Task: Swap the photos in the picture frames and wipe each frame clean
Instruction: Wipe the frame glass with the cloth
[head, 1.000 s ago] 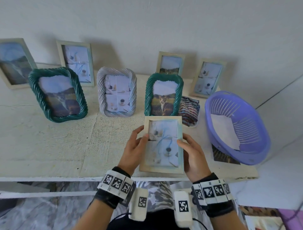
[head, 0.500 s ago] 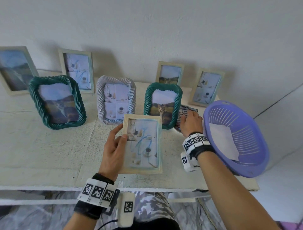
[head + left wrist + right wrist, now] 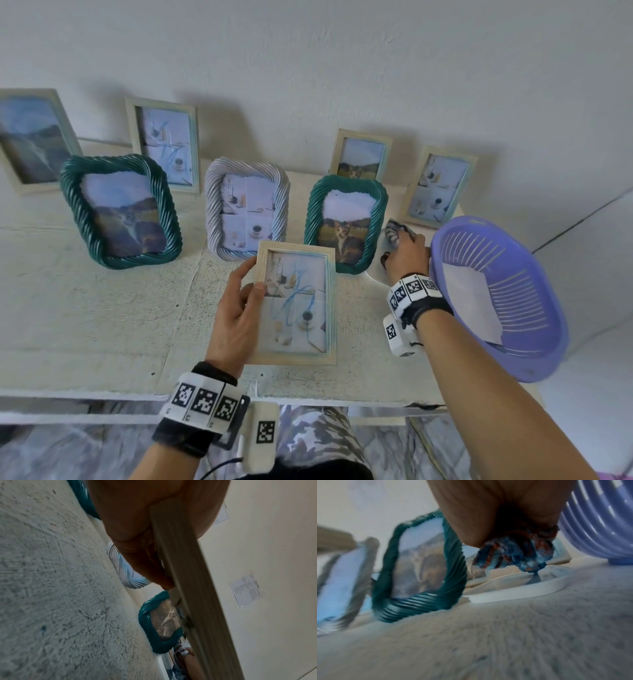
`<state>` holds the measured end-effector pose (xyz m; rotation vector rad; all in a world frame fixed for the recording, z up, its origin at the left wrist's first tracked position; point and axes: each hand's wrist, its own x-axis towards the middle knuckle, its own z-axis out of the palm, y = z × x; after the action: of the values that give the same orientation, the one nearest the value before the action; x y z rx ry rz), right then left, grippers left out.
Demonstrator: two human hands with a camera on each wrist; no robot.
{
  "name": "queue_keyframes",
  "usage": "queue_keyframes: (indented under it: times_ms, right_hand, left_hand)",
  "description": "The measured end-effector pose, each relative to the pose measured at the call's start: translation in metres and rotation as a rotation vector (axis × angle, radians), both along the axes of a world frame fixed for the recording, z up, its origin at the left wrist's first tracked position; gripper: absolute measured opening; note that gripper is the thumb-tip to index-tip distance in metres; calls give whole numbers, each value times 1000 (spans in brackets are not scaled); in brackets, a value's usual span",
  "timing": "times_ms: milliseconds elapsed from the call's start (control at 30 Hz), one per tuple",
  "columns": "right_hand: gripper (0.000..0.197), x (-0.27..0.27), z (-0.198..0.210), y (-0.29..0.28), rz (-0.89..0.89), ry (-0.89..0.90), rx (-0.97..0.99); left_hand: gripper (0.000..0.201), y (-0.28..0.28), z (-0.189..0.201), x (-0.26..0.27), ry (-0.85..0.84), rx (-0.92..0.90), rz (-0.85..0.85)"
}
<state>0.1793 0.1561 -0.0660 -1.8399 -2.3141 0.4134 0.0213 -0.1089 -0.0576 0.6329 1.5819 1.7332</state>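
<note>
My left hand (image 3: pixel 236 318) holds the wooden frame (image 3: pixel 296 305) by its edge over the counter (image 3: pixel 102 308). My right hand (image 3: pixel 406 255) grabs the striped cloth (image 3: pixel 392 231).

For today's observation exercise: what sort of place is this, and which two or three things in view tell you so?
Probably a room in a home, set up as a tidying spot. Framed photos such as the green rope frame stand on a rough whitewashed shelf against a plain wall, beside a purple plastic basket.
</note>
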Motion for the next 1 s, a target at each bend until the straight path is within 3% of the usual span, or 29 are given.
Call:
queue_keyframes:
  times_ms: [267, 400, 467, 533, 633, 767, 933, 1000]
  right_hand:
    - [46, 30, 8, -81, 23, 376, 144]
    - [43, 30, 23, -134, 226, 534, 267]
    - [46, 19, 37, -153, 373, 498, 283]
    - [47, 6, 47, -165, 470, 350, 289]
    - [41, -13, 52, -169, 473, 163, 315]
    - [42, -22, 46, -170, 507, 160, 290]
    - [54, 1, 41, -179, 774, 127, 195]
    - [58, 1, 46, -166, 713, 84, 242]
  left_hand:
    - [37, 4, 1, -1, 31, 35, 21]
    - [35, 6, 2, 4, 93, 47, 33]
    - [40, 6, 1, 7, 134, 55, 38]
    - [50, 7, -2, 10, 204, 47, 47]
    - [52, 8, -1, 14, 333, 45, 68]
    - [43, 7, 2, 12, 417, 48, 79]
    - [41, 4, 2, 8, 434, 20, 97]
    - [41, 4, 1, 9, 441, 11, 69]
